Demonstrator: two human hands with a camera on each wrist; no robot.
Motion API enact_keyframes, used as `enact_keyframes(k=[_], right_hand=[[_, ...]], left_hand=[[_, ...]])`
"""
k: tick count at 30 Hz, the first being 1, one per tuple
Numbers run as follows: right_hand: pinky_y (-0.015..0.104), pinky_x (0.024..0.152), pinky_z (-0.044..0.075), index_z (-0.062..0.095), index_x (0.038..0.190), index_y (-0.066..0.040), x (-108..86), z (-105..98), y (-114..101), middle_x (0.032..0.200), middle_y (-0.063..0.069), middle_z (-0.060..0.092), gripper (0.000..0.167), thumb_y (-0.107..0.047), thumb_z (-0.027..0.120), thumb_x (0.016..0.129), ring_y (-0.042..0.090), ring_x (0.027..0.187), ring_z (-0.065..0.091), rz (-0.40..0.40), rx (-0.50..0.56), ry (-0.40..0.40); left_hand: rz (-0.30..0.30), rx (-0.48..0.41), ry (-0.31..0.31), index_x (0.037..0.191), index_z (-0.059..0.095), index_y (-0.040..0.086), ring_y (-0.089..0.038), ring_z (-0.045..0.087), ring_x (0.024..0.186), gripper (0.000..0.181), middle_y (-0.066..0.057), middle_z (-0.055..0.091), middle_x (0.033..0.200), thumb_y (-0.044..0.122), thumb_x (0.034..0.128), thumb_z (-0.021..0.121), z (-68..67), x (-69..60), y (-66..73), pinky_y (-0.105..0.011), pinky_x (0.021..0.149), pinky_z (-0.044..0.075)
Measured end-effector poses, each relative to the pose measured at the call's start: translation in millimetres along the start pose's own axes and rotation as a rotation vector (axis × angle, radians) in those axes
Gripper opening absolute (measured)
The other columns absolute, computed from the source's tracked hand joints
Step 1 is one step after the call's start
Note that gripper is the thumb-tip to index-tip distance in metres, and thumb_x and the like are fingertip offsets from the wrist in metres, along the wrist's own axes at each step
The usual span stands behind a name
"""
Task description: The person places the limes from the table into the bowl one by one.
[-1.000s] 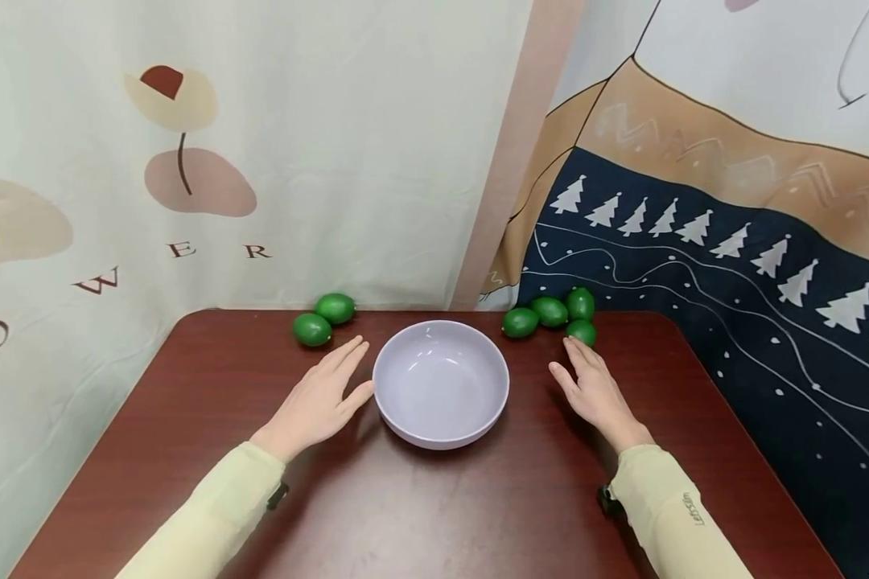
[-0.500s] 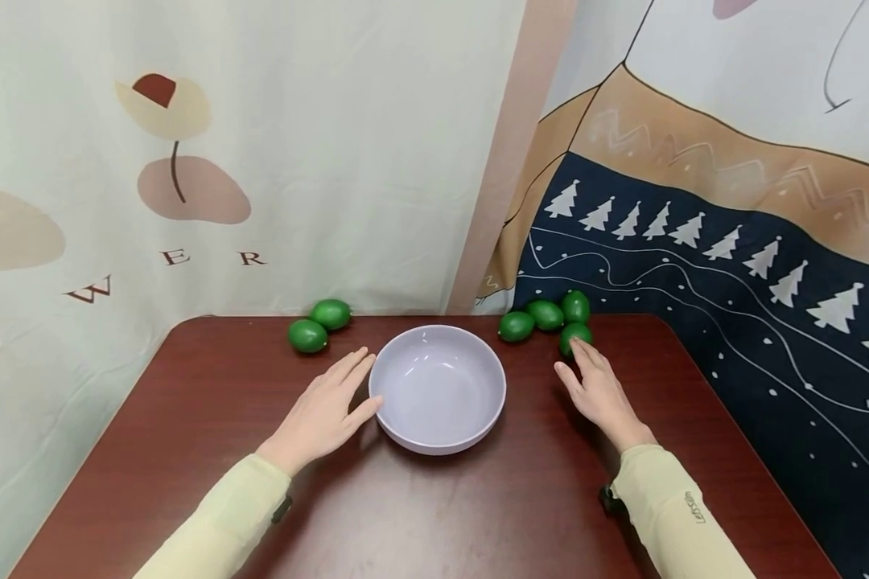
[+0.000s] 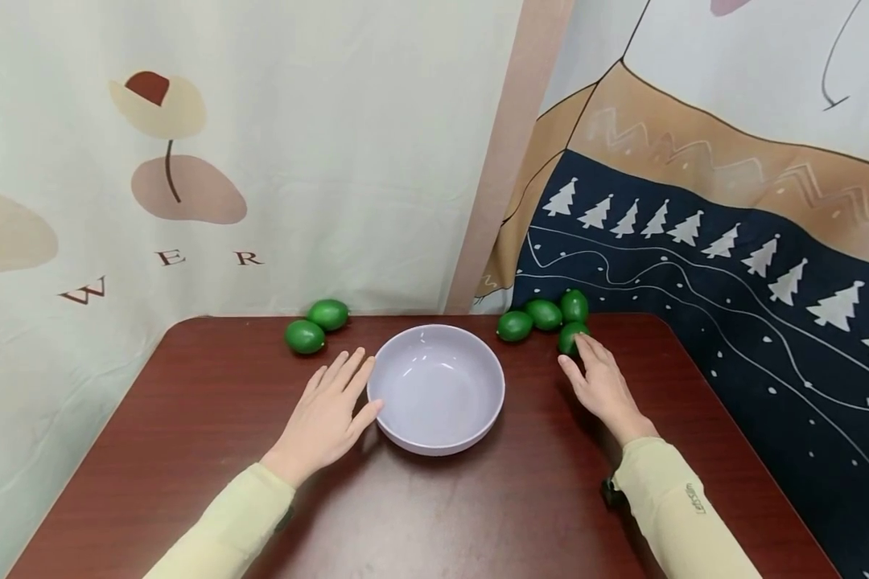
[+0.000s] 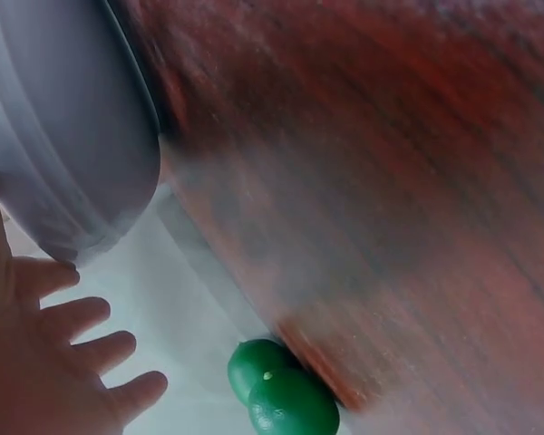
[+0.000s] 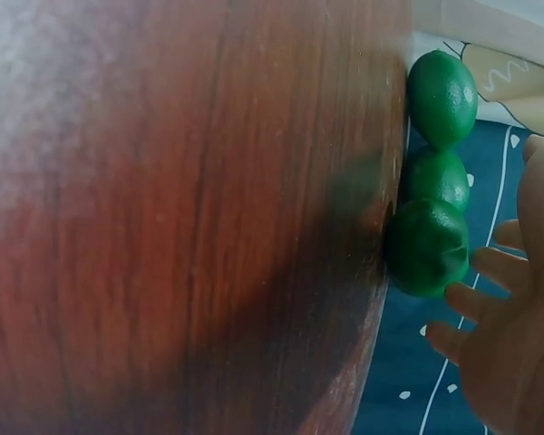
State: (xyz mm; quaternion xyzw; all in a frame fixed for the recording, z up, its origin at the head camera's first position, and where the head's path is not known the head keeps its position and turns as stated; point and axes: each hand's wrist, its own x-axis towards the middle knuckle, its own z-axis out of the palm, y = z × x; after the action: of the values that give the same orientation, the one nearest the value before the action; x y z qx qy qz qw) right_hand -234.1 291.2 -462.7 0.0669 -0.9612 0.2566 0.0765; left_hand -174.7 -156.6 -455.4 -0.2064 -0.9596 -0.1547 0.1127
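Observation:
A pale lavender bowl [image 3: 438,390] stands on the table with nothing in it. My left hand [image 3: 322,418] is at its left side, fingers straight and spread, thumb overlapping the rim; whether it touches cannot be told. The left wrist view has the fingertips close to the bowl's side [image 4: 72,118]. To the right, my right hand [image 3: 604,390] reaches toward the nearest green lime [image 3: 568,338], its fingertips partly covering the fruit. In the right wrist view the loosely bent fingers are beside that lime [image 5: 426,249], not wrapped around it; contact is unclear.
Three more limes lie behind it at the back right, one of them a lime [image 3: 514,326] nearer the bowl. Two limes [image 3: 305,337] touch at the back left. A printed curtain [image 3: 333,161] hangs along the far edge of the dark red table [image 3: 442,515].
My right hand has shifted slightly right relative to the nearest lime. The left fingers have spread wider, and the left thumb now overlaps the bowl's rim. Bowl and limes keep their places.

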Motion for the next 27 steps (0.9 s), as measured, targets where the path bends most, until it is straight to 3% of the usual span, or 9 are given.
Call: enact_keyframes(k=[7, 16, 27], right_hand=[[0.065, 0.12, 0.026, 0.035, 0.157, 0.005, 2.3, 0.4, 3.1, 0.162, 0.028, 0.031, 0.066, -0.038, 0.049, 0.11, 0.048, 0.149, 0.027, 0.016, -0.003, 0.002], [0.066, 0.117, 0.03, 0.038, 0.155, 0.008, 6.2, -0.4, 8.5, 0.161, 0.028, 0.033, 0.063, -0.034, 0.05, 0.109, 0.048, 0.148, 0.029, 0.0, -0.009, 0.074], [0.067, 0.117, 0.029, 0.035, 0.155, 0.01, 16.3, -1.7, 14.7, 0.161, 0.032, 0.028, 0.063, -0.029, 0.053, 0.108, 0.052, 0.146, 0.029, 0.038, -0.046, 0.027]], left_hand=[[-0.017, -0.009, 0.01, 0.159, 0.041, 0.008, -0.04, 0.031, 0.153, 0.069, -0.016, 0.036, 0.165, 0.049, 0.1048, 0.053, 1.4, -1.3, 2.0, -0.061, 0.122, 0.024], [-0.019, 0.006, 0.032, 0.158, 0.042, 0.007, -0.04, 0.033, 0.152, 0.067, -0.017, 0.038, 0.164, 0.046, 0.1051, 0.053, 3.0, -1.9, 2.7, -0.063, 0.122, 0.023], [-0.021, 0.013, 0.054, 0.156, 0.046, 0.008, -0.042, 0.036, 0.15, 0.065, -0.018, 0.041, 0.162, 0.045, 0.1033, 0.058, 1.2, -1.7, 4.8, -0.064, 0.121, 0.025]])
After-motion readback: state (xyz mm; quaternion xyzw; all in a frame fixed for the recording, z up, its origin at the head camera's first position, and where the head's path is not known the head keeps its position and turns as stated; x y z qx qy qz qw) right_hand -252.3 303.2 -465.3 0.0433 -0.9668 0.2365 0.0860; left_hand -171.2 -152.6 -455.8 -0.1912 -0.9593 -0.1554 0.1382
